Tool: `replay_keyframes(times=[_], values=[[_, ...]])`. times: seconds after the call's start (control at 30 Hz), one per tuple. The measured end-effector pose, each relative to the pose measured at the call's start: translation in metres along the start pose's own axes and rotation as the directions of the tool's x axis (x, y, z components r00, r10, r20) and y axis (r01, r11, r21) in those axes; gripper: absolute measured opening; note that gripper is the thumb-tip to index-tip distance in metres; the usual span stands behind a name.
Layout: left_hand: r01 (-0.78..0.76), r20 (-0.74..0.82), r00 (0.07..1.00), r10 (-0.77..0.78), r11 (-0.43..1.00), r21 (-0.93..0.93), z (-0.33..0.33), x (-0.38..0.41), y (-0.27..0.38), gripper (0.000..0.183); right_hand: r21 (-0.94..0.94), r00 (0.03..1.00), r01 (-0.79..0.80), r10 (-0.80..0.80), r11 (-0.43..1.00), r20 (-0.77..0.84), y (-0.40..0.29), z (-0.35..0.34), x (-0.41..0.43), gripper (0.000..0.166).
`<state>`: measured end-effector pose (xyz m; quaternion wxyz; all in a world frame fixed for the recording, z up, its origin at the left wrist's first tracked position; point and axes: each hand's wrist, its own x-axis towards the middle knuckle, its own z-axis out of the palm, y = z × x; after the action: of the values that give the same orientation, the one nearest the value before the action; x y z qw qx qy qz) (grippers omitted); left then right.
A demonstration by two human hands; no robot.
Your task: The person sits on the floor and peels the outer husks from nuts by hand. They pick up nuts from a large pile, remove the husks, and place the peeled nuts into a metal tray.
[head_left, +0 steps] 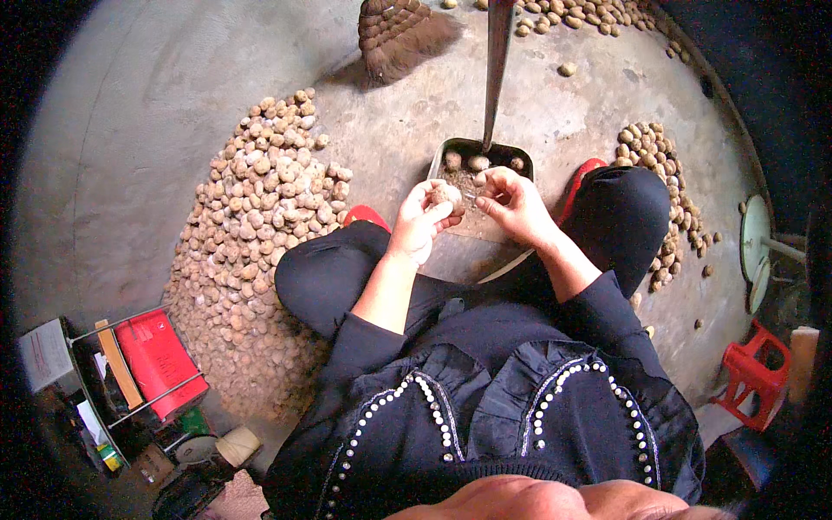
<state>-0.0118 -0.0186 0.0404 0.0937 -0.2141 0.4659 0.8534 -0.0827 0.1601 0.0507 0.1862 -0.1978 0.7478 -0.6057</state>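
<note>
My left hand (pixel 419 218) holds a round, earth-covered tuber (pixel 447 195) between thumb and fingers, above a dustpan. Just to its right, my right hand (pixel 513 201) has its fingers curled around a small, thin, shiny tool (pixel 470 194). Too little of that tool shows to tell its kind. The long-handled dustpan (pixel 434 162) stands on the floor between my feet. Loose soil and scraps (pixel 458 177) lie in it, with a few tubers (pixel 479 162) along its back.
On the left spreads a large heap of tubers (pixel 260 201). Smaller piles lie to the right (pixel 669 175) and at the far side (pixel 578 13). A fibre broom (pixel 396 39) stands beyond the dustpan's upright handle (pixel 497 71). A shelf rack (pixel 156 364) and red plastic stool (pixel 757 377) flank me.
</note>
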Motion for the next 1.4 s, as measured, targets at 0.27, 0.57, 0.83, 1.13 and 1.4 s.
replay_keyframes(times=[0.27, 0.57, 0.83, 1.13, 1.4], values=[[-0.001, 0.042, 0.999, -0.003, 0.995, 0.097, 0.004, -0.003, -0.002, 0.038, -0.057, 0.984, 0.171, -0.168, 0.984, 0.051, 0.0, 0.015, 0.001, 0.013], [0.048, 0.07, 0.996, -0.055, 0.994, 0.102, 0.005, -0.004, -0.003, 0.038, 0.287, 0.99, 0.115, -0.132, 0.951, 0.041, 0.019, 0.014, 0.003, 0.01], [0.071, 0.089, 0.993, -0.081, 0.991, 0.111, 0.005, -0.007, 0.0, 0.039, 0.283, 0.993, -0.071, 0.041, 0.957, 0.11, 0.021, 0.003, 0.008, 0.012], [0.059, 0.06, 0.996, -0.071, 0.981, 0.182, 0.004, -0.007, -0.001, 0.042, -0.026, 0.985, 0.001, 0.004, 1.0, 0.172, 0.006, -0.002, 0.006, 0.013], [0.056, 0.023, 0.998, -0.063, 0.972, 0.228, 0.003, -0.006, 0.0, 0.042, -0.048, 0.946, 0.256, -0.24, 0.965, 0.216, 0.002, -0.002, 0.004, 0.015]])
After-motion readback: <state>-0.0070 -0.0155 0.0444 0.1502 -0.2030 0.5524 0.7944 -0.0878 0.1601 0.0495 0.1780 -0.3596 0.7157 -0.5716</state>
